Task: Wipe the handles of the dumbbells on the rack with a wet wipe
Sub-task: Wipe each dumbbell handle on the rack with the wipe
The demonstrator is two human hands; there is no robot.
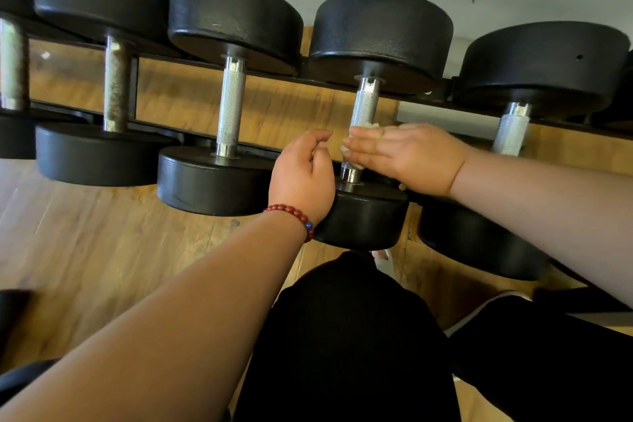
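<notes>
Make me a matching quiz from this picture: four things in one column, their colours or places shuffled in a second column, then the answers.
1. wipe
2. bracelet
3. handle at the right hand
4. weight at the far end of that handle

A. black
B. white, between hand and handle
C. red beads, round a wrist
D. silver, knurled

Pairs: 1-B, 2-C, 3-D, 4-A

**Black rack, full row of dumbbells**

Black metal rack with two long rails, over a wood floor. Black round-headed dumbbells sit side by side across the rails. Their knurled handles bridge the gap. Most are silver, one toward the left looks brownish.
</notes>
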